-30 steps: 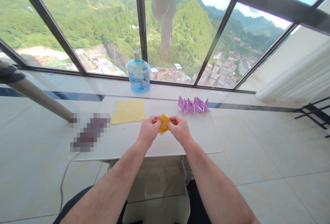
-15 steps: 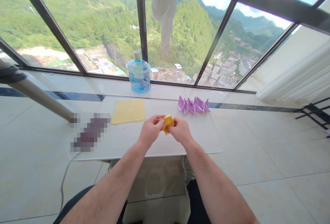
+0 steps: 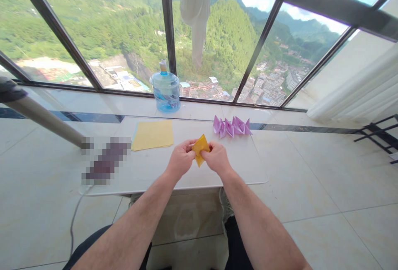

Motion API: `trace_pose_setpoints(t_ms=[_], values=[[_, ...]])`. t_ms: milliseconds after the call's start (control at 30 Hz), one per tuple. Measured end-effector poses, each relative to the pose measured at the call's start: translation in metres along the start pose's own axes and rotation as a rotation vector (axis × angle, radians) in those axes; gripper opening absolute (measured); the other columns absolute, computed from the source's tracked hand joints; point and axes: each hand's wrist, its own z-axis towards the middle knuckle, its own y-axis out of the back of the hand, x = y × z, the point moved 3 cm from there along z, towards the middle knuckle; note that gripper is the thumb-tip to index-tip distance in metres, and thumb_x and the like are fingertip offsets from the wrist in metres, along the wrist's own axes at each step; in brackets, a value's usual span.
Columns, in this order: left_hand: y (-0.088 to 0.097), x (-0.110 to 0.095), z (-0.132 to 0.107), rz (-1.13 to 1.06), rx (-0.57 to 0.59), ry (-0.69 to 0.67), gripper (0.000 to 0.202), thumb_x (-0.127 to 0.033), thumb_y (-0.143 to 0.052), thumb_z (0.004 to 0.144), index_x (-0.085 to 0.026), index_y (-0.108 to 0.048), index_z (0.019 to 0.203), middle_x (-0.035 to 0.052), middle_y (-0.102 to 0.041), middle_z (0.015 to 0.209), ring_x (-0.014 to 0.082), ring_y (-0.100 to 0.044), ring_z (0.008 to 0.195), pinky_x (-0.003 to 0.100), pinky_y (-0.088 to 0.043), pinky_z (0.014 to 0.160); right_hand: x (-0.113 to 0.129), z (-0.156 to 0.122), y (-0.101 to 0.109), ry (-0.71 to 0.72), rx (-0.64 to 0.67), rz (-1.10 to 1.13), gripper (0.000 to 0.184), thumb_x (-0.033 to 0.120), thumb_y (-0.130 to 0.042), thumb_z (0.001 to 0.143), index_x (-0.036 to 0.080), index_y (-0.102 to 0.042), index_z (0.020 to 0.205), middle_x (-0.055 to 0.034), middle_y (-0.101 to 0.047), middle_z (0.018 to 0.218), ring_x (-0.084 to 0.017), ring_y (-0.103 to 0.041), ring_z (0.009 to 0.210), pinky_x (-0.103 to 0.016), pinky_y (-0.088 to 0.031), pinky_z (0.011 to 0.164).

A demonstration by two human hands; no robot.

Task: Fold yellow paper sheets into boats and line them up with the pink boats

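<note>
A folded piece of yellow paper [image 3: 201,148], diamond-shaped, is held up over the white table between my two hands. My left hand [image 3: 183,156] pinches its left corner, thumb in front. At its right side my right hand [image 3: 217,157] grips it, the thumb pressed on the front face and the other fingers behind, partly hidden. A stack of flat yellow paper sheets [image 3: 152,135] lies on the table to the left of my hands. Several purple folded-paper pieces [image 3: 230,126] stand in a row at the table's back right.
The low white table [image 3: 242,166] stands in front of my legs. A blue water jug [image 3: 166,94] is by the window behind it. At the left are a blurred-out object [image 3: 107,160] with a cable [image 3: 72,220] and a slanting pole [image 3: 46,114]. A black rack [image 3: 379,135] stands far right.
The yellow folded paper has opened out from a small, narrower shape into a larger upright diamond. Both hands stay on it, and the whole view has shifted slightly.
</note>
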Motion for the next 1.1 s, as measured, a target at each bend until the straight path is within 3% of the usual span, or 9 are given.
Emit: trace_pose_setpoints(t_ms=[133,267,333,433,567,700,800,967,1100], values=[[0.0,0.007,0.002,0.097,-0.007,-0.071,0.049,-0.016,-0.058,0.064,-0.016,-0.07,0.111,0.0029,-0.077,0.085,0.019,-0.068,0.074,0.027,-0.05,0.068,0.004,-0.005,-0.002,0.052,-0.085,-0.12,0.005,0.027,-0.059,0.076,0.022,-0.058,0.075,-0.0001,-0.066,0.069,-0.016,-0.058,0.063,-0.026,-0.037,0.059],[-0.003,0.009,0.001,0.094,0.004,-0.103,0.046,-0.016,-0.058,0.066,-0.019,-0.071,0.111,0.0021,-0.077,0.092,0.0191,-0.069,0.08,0.028,-0.051,0.074,0.009,-0.009,-0.007,0.121,-0.216,-0.173,0.006,0.02,-0.057,0.076,0.023,-0.056,0.081,-0.0021,-0.066,0.077,-0.018,-0.059,0.07,-0.028,-0.038,0.064],[-0.005,0.005,-0.001,0.11,0.0,-0.138,0.037,-0.018,-0.058,0.07,-0.02,-0.073,0.104,0.0021,-0.077,0.094,0.0188,-0.068,0.084,0.027,-0.051,0.078,0.011,-0.011,-0.009,0.155,-0.262,-0.156,0.009,0.019,-0.057,0.076,0.022,-0.055,0.084,-0.0024,-0.065,0.081,-0.019,-0.059,0.073,-0.028,-0.039,0.067],[-0.005,0.001,-0.003,0.214,-0.054,-0.156,0.021,-0.027,-0.059,0.079,-0.02,-0.074,0.09,0.0016,-0.074,0.083,0.0174,-0.065,0.076,0.025,-0.048,0.069,0.015,-0.014,-0.012,0.155,-0.267,-0.136,0.011,0.02,-0.057,0.08,0.023,-0.055,0.09,-0.0013,-0.065,0.081,-0.018,-0.06,0.071,-0.028,-0.04,0.067],[-0.004,0.0,-0.004,0.272,-0.127,-0.134,0.019,-0.029,-0.058,0.081,-0.019,-0.073,0.078,0.0,-0.069,0.071,0.0161,-0.06,0.068,0.025,-0.044,0.064,0.019,-0.02,-0.015,0.19,-0.259,-0.189,0.009,0.02,-0.057,0.084,0.022,-0.057,0.093,-0.0029,-0.067,0.084,-0.018,-0.06,0.074,-0.028,-0.042,0.068],[-0.006,0.0,-0.005,0.128,-0.148,-0.104,0.017,-0.031,-0.062,0.078,-0.018,-0.071,0.075,-0.0002,-0.067,0.07,0.0158,-0.058,0.069,0.025,-0.044,0.065,0.024,-0.025,-0.018,0.311,-0.256,-0.28,0.019,0.02,-0.053,0.089,0.019,-0.063,0.105,-0.008,-0.07,0.094,-0.019,-0.063,0.081,-0.029,-0.047,0.075],[-0.009,-0.002,-0.006,-0.058,-0.16,-0.09,0.019,-0.034,-0.064,0.079,-0.017,-0.071,0.08,0.0006,-0.068,0.074,0.0156,-0.059,0.071,0.026,-0.046,0.068,0.028,-0.03,-0.021,0.445,-0.264,-0.335,0.033,0.023,-0.051,0.092,0.015,-0.063,0.122,-0.0135,-0.07,0.109,-0.023,-0.065,0.098,-0.032,-0.051,0.086],[-0.007,-0.002,-0.003,-0.223,-0.197,-0.095,0.033,-0.035,-0.078,0.072,-0.016,-0.071,0.097,0.0066,-0.073,0.096,0.0205,-0.066,0.094,0.032,-0.049,0.088,0.034,-0.039,-0.027,0.642,-0.201,-0.342,0.054,0.018,-0.058,0.083,0.006,-0.056,0.136,-0.0205,-0.062,0.131,-0.029,-0.059,0.119,-0.039,-0.05,0.102],[0.004,-0.001,0.004,-0.47,-0.254,-0.009,0.03,-0.029,-0.08,0.068,-0.015,-0.07,0.092,0.0086,-0.074,0.096,0.0223,-0.068,0.098,0.038,-0.049,0.094,0.034,-0.037,-0.024,0.592,-0.201,-0.132,0.039,0.02,-0.056,0.085,0.015,-0.068,0.122,-0.0129,-0.068,0.124,-0.024,-0.063,0.113,-0.036,-0.052,0.099]])
